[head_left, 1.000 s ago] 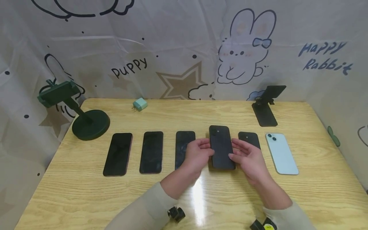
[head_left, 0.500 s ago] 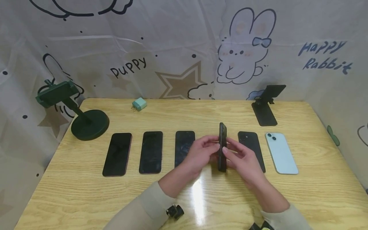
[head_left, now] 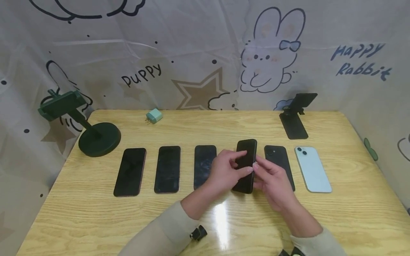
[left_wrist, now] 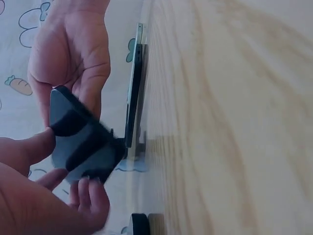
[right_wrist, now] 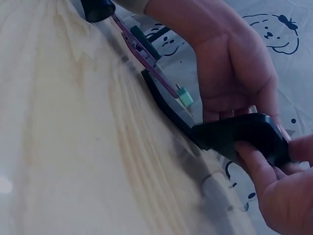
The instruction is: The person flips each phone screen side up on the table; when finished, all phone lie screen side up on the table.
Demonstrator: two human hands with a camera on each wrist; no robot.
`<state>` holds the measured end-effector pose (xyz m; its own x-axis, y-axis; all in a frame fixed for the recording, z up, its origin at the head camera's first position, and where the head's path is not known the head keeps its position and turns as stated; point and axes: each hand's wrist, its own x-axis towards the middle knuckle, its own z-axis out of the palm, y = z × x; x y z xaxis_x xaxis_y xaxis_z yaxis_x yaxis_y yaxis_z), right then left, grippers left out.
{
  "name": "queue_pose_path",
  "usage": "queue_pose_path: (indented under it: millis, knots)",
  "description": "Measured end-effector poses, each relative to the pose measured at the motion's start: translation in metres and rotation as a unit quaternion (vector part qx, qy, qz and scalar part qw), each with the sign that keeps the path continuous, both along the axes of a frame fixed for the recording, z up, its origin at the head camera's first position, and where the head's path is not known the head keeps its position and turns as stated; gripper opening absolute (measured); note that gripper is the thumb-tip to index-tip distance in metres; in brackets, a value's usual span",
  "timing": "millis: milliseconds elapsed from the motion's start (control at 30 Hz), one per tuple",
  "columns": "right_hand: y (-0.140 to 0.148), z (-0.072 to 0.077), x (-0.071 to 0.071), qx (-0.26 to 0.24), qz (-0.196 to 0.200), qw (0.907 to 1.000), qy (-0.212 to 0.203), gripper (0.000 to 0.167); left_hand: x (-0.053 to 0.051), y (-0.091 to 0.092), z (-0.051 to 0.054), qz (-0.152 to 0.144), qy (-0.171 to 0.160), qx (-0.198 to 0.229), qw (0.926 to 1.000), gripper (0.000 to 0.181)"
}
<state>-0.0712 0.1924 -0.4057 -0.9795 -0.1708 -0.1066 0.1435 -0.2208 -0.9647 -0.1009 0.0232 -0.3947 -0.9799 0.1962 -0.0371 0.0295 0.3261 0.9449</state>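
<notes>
In the head view a black smartphone [head_left: 250,146] is lifted over the table, tilted, its dark screen turned toward the camera. My left hand [head_left: 225,171] reaches across the screen from the left, index finger and thumb on it, the thumb near the right edge. From the right, my right hand [head_left: 273,180] grips that edge, thumb in front and fingers partly hidden behind. The left wrist view shows the phone [left_wrist: 90,142] between both hands; the right wrist view shows its dark underside [right_wrist: 244,128]. A black phone [head_left: 279,163] with its camera side up lies beside my right hand.
Left of my hands, phones lie in a row: one reddish-edged [head_left: 129,172], one dark [head_left: 167,169], one partly covered [head_left: 204,161]. A pale blue phone [head_left: 313,169] lies far right. Behind stand a green stand [head_left: 100,139], a mint charger plug [head_left: 154,116] and a black stand [head_left: 293,126].
The held phone has turned over, from camera side showing, through edge-on, to screen showing. My left hand's fingers have shifted from its left side onto the screen.
</notes>
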Motion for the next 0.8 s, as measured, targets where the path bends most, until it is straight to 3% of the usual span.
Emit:
queue_pose_path:
  millis: [100, 200, 367, 533, 667, 800]
  knots:
    - [-0.001, -0.001, 0.001, 0.001, -0.008, 1.0, -0.002, 0.045, -0.001, 0.001, 0.0, 0.013, 0.017, -0.015, 0.9996, 0.042]
    - [-0.001, 0.0, 0.002, 0.0, -0.022, 0.9997, -0.01, 0.044, -0.001, 0.001, -0.001, 0.05, 0.015, -0.005, 0.9986, 0.038]
    - [0.001, 0.005, 0.001, 0.015, -0.061, 0.9972, -0.039, 0.041, -0.004, -0.002, -0.002, 0.11, -0.054, 0.07, 0.9899, 0.044]
    - [0.005, 0.006, -0.002, 0.071, -0.091, 0.9908, -0.071, 0.041, -0.007, -0.004, -0.003, 0.108, -0.131, 0.147, 0.9745, 0.042]
    - [0.008, 0.004, -0.006, 0.123, -0.1, 0.9841, -0.081, 0.043, -0.007, -0.002, -0.006, 0.112, -0.138, 0.177, 0.9681, 0.041]
    - [0.01, 0.001, -0.01, 0.132, -0.106, 0.9817, -0.087, 0.045, -0.008, 0.0, -0.009, 0.115, -0.141, 0.194, 0.964, 0.047]
